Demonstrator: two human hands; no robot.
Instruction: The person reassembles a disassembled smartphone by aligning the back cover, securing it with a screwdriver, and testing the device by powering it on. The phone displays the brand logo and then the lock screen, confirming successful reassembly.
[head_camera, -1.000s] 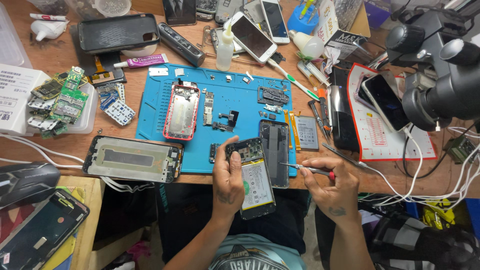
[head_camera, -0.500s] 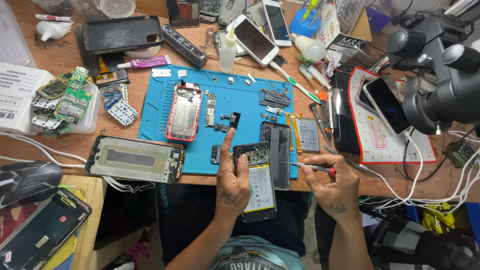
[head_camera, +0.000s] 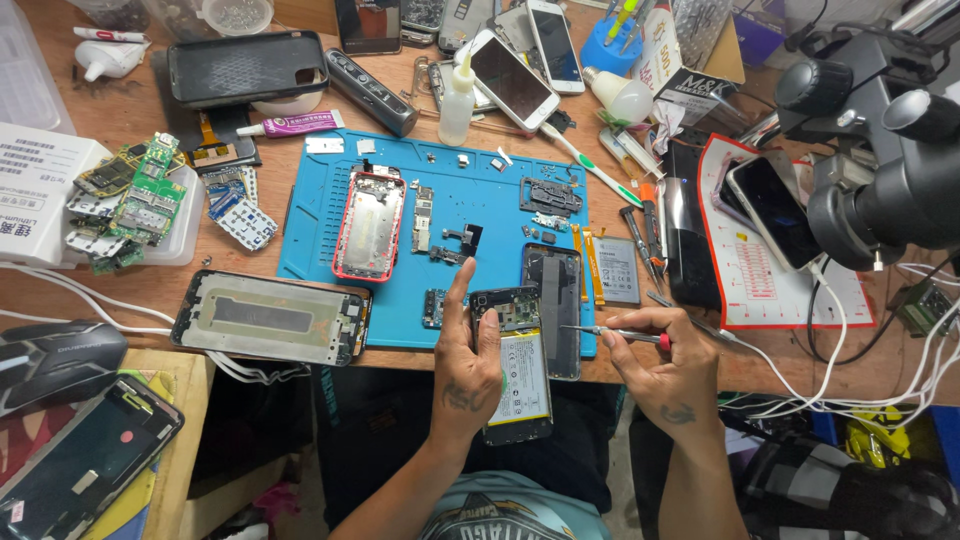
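My left hand (head_camera: 466, 365) grips an opened phone (head_camera: 516, 372) with its back off, battery and board exposed, held over the table's front edge. Its index finger points up toward small parts on the blue work mat (head_camera: 490, 215). My right hand (head_camera: 668, 362) holds a thin screwdriver (head_camera: 612, 334) with a red collar, its tip pointing left at the upper part of the opened phone. A dark phone back panel (head_camera: 555, 300) lies on the mat just right of the phone.
A red phone frame (head_camera: 368, 225) and loose parts lie on the mat. A screen frame (head_camera: 268, 317) sits at the left front edge, circuit boards (head_camera: 135, 200) in a tray far left, several phones at the back, a microscope (head_camera: 880, 170) at right, cables trailing.
My left index finger has lifted off the phone and now points up over the mat. The screwdriver tip has come closer to the phone's top. The view shifted slightly.
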